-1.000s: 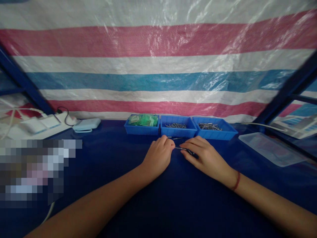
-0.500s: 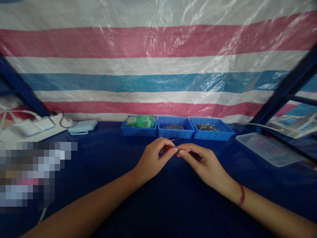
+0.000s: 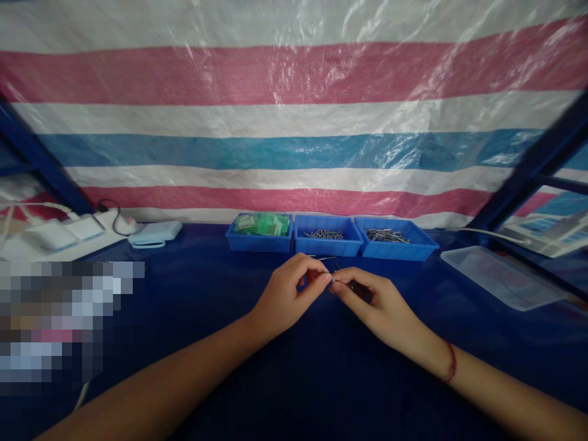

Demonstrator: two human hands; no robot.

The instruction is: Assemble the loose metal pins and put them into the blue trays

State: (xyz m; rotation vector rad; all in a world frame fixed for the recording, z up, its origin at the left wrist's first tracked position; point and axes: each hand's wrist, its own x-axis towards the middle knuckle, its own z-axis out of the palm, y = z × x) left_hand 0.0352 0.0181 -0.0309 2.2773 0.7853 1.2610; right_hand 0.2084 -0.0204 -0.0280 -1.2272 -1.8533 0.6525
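Note:
My left hand (image 3: 287, 294) and my right hand (image 3: 383, 306) meet fingertip to fingertip above the blue table (image 3: 331, 380). Between them is a small metal part (image 3: 332, 280), mostly covered by the fingers. Thumb and forefinger of each hand are pinched on it; its exact kind is too small to make out. Just beyond the hands, a thin metal rod (image 3: 327, 258) lies on the table. Behind stand a blue bin with short metal pieces (image 3: 328, 247) and a blue bin with longer thin metal pieces (image 3: 400, 250).
A third blue bin (image 3: 260, 244) holds green-and-clear plastic packets. Farther left are a light blue case (image 3: 156, 233) and a white power strip (image 3: 87, 233) with cables. To the right lies a translucent plastic lid (image 3: 500, 278). A striped sheet (image 3: 294, 150) hangs behind the table.
The fingertips have come together from a small gap. The thin metal piece that spanned them is now mostly hidden in the pinch. Over the last half second the hands have hardly moved.

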